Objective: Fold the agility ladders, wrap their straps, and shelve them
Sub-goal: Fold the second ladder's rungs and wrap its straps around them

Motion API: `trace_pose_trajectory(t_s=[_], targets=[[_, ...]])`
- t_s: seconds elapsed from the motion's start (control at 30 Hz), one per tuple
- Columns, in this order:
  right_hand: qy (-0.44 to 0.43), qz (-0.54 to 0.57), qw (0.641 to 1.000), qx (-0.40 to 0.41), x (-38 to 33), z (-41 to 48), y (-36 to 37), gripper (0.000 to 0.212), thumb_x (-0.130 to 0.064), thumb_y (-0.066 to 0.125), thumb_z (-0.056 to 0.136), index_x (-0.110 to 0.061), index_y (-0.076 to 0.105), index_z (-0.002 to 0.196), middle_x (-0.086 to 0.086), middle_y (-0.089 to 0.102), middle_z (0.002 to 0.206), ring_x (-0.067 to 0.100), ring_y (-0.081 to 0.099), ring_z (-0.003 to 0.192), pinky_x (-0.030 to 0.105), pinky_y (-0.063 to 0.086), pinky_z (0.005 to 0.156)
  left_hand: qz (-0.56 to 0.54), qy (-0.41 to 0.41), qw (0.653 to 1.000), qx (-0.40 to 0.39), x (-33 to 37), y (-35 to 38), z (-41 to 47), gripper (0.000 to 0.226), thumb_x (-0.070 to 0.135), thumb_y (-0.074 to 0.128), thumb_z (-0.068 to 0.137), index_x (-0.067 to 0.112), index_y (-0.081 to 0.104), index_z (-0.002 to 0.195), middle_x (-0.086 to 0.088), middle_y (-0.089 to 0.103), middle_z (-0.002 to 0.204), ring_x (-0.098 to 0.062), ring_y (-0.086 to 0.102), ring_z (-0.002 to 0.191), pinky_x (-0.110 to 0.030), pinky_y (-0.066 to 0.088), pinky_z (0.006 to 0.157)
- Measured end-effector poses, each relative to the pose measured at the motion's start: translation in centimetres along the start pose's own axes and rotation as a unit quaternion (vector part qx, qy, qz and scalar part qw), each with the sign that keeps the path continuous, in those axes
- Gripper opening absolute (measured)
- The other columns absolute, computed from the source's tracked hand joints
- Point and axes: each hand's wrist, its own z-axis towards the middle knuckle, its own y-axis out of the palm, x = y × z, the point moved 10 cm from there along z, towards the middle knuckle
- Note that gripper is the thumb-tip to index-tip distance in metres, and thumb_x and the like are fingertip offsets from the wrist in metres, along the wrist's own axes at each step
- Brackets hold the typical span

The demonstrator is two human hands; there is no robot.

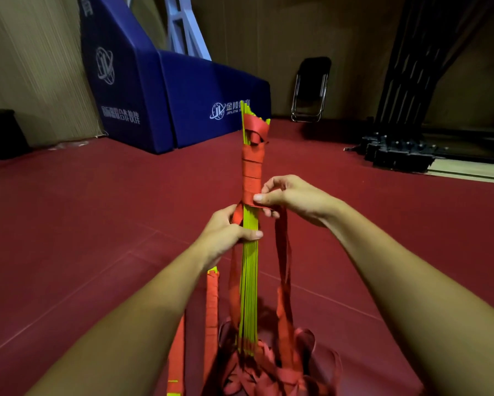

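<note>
- The heap of loose red strap point(268, 367) was cut off at the bottom edge and too tangled to make out.
- The bundle of thin yellow-green ladder rungs point(250, 267) stood upright over the dark red floor point(97, 210), its top wound in flat red strap point(251, 167).
- The left hand point(228, 235) curled its fingers round the bundle.
- The right hand point(291, 198) pinched the strap at the lowest wrap.

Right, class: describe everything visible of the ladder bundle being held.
The ladder bundle is a stack of thin yellow-green slats, plastic-looking, held upright. Red webbing strap winds around its upper part; loose lengths hang down. The left hand grips its middle; the right hand pinches the strap's lowest turn.
</note>
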Motion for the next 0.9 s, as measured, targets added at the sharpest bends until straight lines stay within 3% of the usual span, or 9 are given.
trace_pose_trajectory(t_s=[0.1,0.2,0.37,0.47,0.57,0.67,0.77,0.83,0.9], targets=[[0.007,0.005,0.999,-0.046,-0.1,-0.3,0.2,0.008,-0.003,0.065,0.091,-0.003,0.057,0.089,0.01,0.067,0.071,0.013,0.058,0.059,0.022,0.047,0.063,0.001,-0.002,1.0,-0.005,0.0,-0.1,0.0,0.056,0.007,0.082,0.059,0.006,0.07,0.114,-0.02,0.071,0.116,-0.02,0.068,0.095,-0.04,0.057,0.091],[0.012,-0.004,0.995,-0.099,0.0,-0.8,0.8,0.011,-0.01,0.06,0.095,-0.005,0.061,0.086,0.013,0.069,0.079,0.015,0.061,0.066,0.027,0.043,0.069,0.021,0.011,1.0,0.0,0.0,-0.4,0.0,0.051,0.01,0.084,0.06,0.001,0.07,0.108,-0.024,0.071,0.11,-0.019,0.065,0.091,-0.041,0.055,0.091],[0.05,0.107,0.988,-0.096,0.8,-1.2,0.7,0.011,0.0,0.047,0.099,-0.006,0.052,0.091,0.018,0.072,0.086,0.026,0.07,0.076,0.03,0.054,0.073,0.05,0.029,0.998,0.039,-0.1,-1.5,0.4,0.036,0.01,0.083,0.066,0.003,0.073,0.1,-0.026,0.073,0.099,-0.021,0.064,0.081,-0.046,0.056,0.083],[0.051,0.167,0.981,-0.09,1.3,-1.1,0.8,0.012,0.005,0.049,0.093,-0.005,0.053,0.091,0.021,0.071,0.093,0.032,0.07,0.087,0.036,0.053,0.082,0.056,0.034,0.997,0.045,-0.1,-1.5,0.4,0.023,0.001,0.081,0.071,0.015,0.073,0.087,-0.009,0.074,0.085,-0.018,0.062,0.078,-0.038,0.054,0.08],[0.061,0.238,0.963,-0.11,1.6,-1.4,1.9,0.008,-0.002,0.056,0.086,-0.009,0.056,0.083,0.022,0.069,0.099,0.036,0.066,0.094,0.044,0.051,0.089,0.081,0.039,0.995,0.053,-0.3,-1.5,0.6,0.03,-0.006,0.075,0.073,0.022,0.066,0.072,0.008,0.059,0.068,-0.011,0.053,0.069,-0.03,0.048,0.073],[0.081,0.243,0.956,-0.14,2.3,-1.5,2.9,0.031,-0.008,0.049,0.091,-0.019,0.06,0.064,0.024,0.063,0.106,0.039,0.061,0.108,0.048,0.043,0.101,0.097,0.046,0.993,0.051,-0.5,-1.4,0.7,0.031,-0.005,0.07,0.076,0.024,0.062,0.066,0.01,0.055,0.067,-0.007,0.048,0.068,-0.023,0.045,0.068],[0.096,0.252,0.952,-0.144,2.4,-1.2,3.5,0.028,-0.011,0.062,0.084,-0.02,0.048,0.062,0.018,0.048,0.099,0.034,0.063,0.099,0.047,0.038,0.11,0.113,0.046,0.991,0.06,-0.4,-1.6,0.6,0.03,-0.007,0.071,0.08,0.021,0.064,0.071,0.014,0.059,0.063,0.001,0.054,0.062,-0.018,0.05,0.063],[0.102,0.25,0.957,-0.11,2.8,-0.7,2.9,0.03,-0.006,0.062,0.084,-0.017,0.047,0.06,0.01,0.05,0.072,0.029,0.066,0.084,0.035,0.052,0.092,0.133,0.044,0.988,0.07,-0.5,-2.2,0.8,0.019,0.006,0.081,0.073,0.021,0.072,0.083,0.005,0.068,0.07,-0.008,0.058,0.065,-0.03,0.055,0.068],[0.103,0.185,0.976,-0.05,3.3,-0.4,1.6,0.035,0.004,0.052,0.092,-0.013,0.044,0.063,0.006,0.056,0.062,0.023,0.07,0.073,0.025,0.05,0.067,0.141,0.033,0.986,0.078,-0.6,-2.7,0.9,0.026,0.014,0.085,0.069,0.019,0.075,0.093,-0.008,0.074,0.079,-0.013,0.06,0.068,-0.034,0.056,0.071]])
